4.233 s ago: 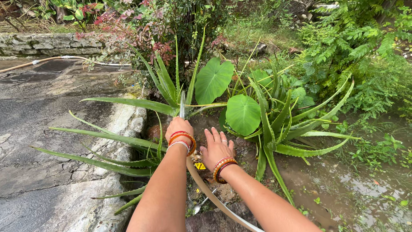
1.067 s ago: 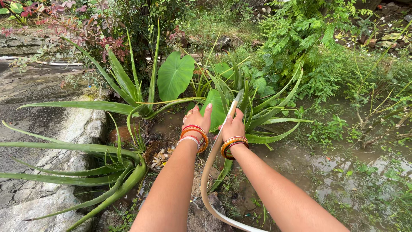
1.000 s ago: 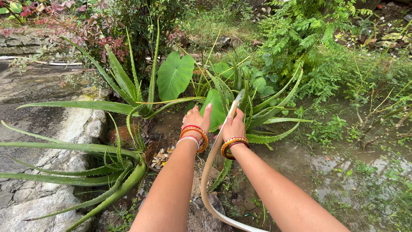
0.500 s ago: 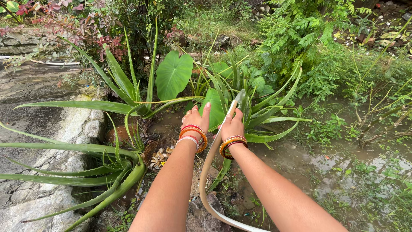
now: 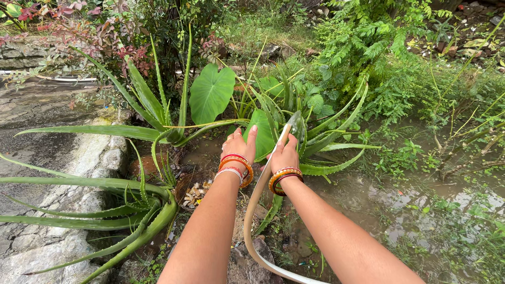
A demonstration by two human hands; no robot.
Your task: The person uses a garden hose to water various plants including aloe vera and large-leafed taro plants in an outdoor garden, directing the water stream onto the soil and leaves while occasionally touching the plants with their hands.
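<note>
My right hand [image 5: 285, 153] grips a pale garden hose [image 5: 256, 202] that curves up from the bottom of the view, its end [image 5: 292, 121] aimed into an aloe plant [image 5: 321, 138]. My left hand [image 5: 238, 143] is held flat with fingers apart beside a broad round leaf [image 5: 263, 134], holding nothing. Both wrists wear orange and red bangles. Whether water runs from the hose I cannot tell.
A second aloe [image 5: 152, 113] and a large heart-shaped leaf [image 5: 211, 92] stand to the left. A third aloe [image 5: 105, 210] spreads over a stone kerb [image 5: 63, 173]. A small basket of scraps [image 5: 193, 190] lies below my left hand. Muddy puddles [image 5: 410, 205] cover the ground at right.
Since four seconds ago the hose passed from my left hand to my right, and the view swung right to the other aloe. Over the last second both hands have barely moved.
</note>
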